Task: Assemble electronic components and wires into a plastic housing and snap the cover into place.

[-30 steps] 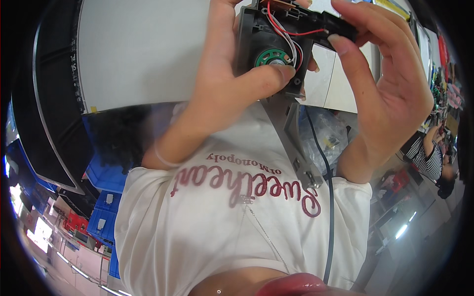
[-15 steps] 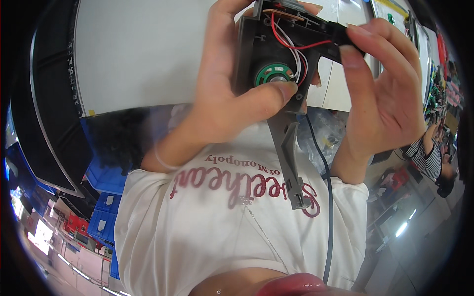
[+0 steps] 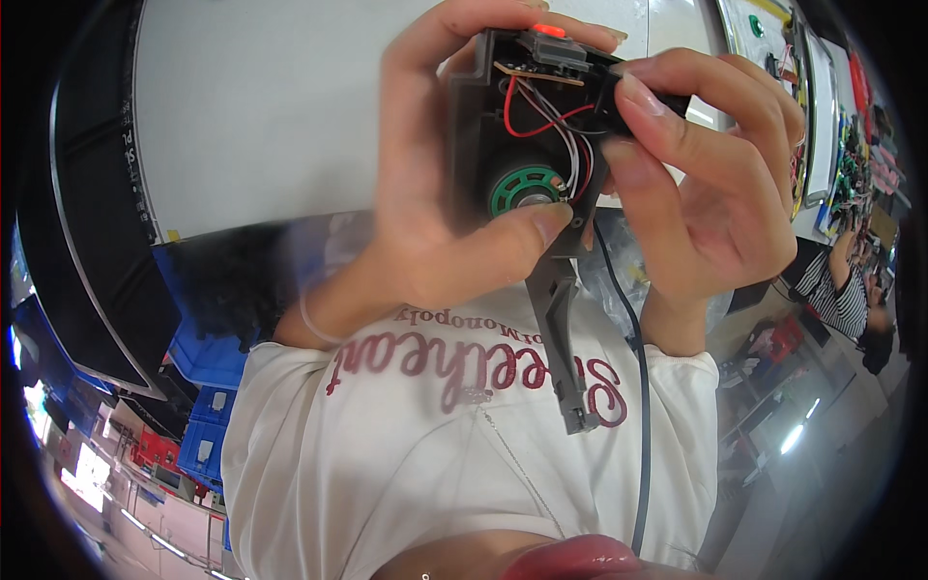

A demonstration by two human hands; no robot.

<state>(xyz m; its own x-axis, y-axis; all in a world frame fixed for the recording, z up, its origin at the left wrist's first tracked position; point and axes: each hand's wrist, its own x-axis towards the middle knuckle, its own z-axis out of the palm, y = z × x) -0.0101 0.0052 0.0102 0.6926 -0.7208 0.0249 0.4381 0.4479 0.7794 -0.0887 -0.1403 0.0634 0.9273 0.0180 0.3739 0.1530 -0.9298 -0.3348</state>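
Dark gray housing [image 3: 469,145] sits inside the left hand [image 3: 435,237]: fingers wrapped behind and over the top, thumb pressed by the lower rim of the green-rimmed speaker [image 3: 512,187], long arm [image 3: 563,353] hanging below the grip in front of the shirt [image 3: 319,464]. Right hand [image 3: 720,184] is at the housing's right, fingers bent onto the black side part [image 3: 607,104], thumb just below; can't tell if it's pinching.

Bright, bent dark edges, perhaps hazy
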